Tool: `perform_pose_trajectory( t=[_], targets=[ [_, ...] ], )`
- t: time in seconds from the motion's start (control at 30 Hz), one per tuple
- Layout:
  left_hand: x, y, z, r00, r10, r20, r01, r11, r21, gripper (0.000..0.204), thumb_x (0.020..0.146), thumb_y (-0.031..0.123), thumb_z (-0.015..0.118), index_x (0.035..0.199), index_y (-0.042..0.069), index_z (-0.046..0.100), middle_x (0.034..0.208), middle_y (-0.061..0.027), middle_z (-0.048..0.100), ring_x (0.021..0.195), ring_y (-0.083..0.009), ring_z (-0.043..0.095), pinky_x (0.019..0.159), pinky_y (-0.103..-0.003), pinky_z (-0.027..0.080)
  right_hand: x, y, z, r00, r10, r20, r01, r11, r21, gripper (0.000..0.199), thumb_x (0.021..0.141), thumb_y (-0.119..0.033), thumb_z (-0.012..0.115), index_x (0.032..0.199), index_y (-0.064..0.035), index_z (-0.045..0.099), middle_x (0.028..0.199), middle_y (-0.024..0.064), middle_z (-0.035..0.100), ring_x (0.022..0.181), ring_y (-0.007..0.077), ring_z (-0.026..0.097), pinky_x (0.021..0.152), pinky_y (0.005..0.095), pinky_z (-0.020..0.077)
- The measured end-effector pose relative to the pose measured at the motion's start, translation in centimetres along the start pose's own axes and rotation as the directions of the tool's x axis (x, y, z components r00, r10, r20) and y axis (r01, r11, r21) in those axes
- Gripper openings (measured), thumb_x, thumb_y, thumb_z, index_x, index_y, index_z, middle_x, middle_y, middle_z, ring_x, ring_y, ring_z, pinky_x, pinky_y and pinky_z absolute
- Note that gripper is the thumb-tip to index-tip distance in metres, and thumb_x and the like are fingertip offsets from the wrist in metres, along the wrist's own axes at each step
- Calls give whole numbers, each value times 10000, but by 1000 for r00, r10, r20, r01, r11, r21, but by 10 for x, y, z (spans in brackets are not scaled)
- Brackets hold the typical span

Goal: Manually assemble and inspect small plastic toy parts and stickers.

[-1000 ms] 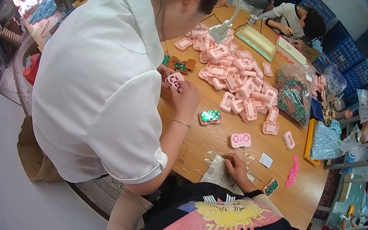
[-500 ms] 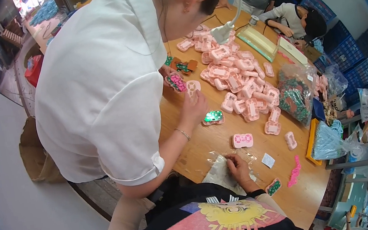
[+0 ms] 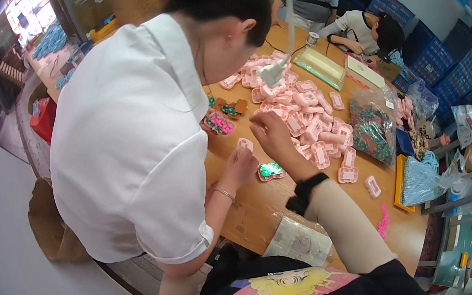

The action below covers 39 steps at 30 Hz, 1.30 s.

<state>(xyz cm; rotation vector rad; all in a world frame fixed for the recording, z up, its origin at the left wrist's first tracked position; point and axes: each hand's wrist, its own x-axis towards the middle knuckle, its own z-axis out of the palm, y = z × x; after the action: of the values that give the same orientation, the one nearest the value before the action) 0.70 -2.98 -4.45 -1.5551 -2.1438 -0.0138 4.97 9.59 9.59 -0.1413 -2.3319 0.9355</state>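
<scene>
My right hand [image 3: 273, 133] reaches over the table at the near side of a heap of pale pink plastic shells [image 3: 293, 103]. Its fingers are bent and the tips are hidden, so I cannot make out whether anything is in them. Just below it lies a pink shell with a green circuit board [image 3: 271, 171] inside. My left arm [image 3: 175, 292] goes under the co-worker's arm, and that hand is hidden. Close on the left, the co-worker's hand [image 3: 241, 168] holds a pink shell half [image 3: 244, 144]. A shell with bright pink button pieces [image 3: 221, 124] lies beyond it.
A clear bag of green boards [image 3: 373, 125] stands right of the heap. A white cable with a plug [image 3: 275, 74] hangs over it. The co-worker in white [image 3: 127, 144] leans in at my left. A pink strip [image 3: 383, 222] and grey sheet [image 3: 297, 242] lie near the table edge.
My right hand has left the grey sheet at the near edge and moved forward to the shell heap. The co-worker's hand with the shell half has come lower and nearer. The view has shifted slightly.
</scene>
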Motion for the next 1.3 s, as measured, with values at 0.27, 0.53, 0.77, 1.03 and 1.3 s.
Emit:
perform_pose_trajectory(
  t=[0.27,0.53,0.77,1.03,1.3],
  targets=[
    [17,-8,14,971,-235,-40,214,934,-287,234,777,130,546,1004,91,588,1061,-76,563,1059,-235,489,872,-355,421,22,31,65,971,65,229,-25,985,-172,300,678,-227,702,890,-35,612,892,189,585,854,354,559,748,431,460],
    [18,-39,15,940,-304,154,323,651,-687,305,800,141,533,1092,54,547,1105,-89,560,1050,-240,510,901,-326,417,22,31,78,949,154,275,-99,974,-202,293,679,-220,699,874,-37,579,884,180,574,859,350,559,740,429,463],
    [-4,-52,30,936,-346,66,332,801,-498,181,857,88,468,959,7,594,918,-114,597,927,-224,560,794,-283,465,20,29,92,943,134,305,-94,986,-141,339,703,-256,690,930,-15,616,916,188,600,860,329,582,758,395,466],
    [17,-50,8,994,49,100,-58,994,90,259,780,115,511,1013,32,587,1027,-113,582,976,-249,537,845,-348,454,21,42,87,936,176,305,-131,978,-163,297,682,-237,690,885,-31,620,947,185,570,857,350,574,746,427,471],
    [15,-46,21,991,123,43,-130,927,352,241,766,75,512,995,30,573,953,-131,586,883,-249,551,729,-329,465,29,44,85,809,390,440,-339,921,-194,352,654,-279,704,897,-37,623,880,165,624,835,316,608,731,400,483]
  ],
)
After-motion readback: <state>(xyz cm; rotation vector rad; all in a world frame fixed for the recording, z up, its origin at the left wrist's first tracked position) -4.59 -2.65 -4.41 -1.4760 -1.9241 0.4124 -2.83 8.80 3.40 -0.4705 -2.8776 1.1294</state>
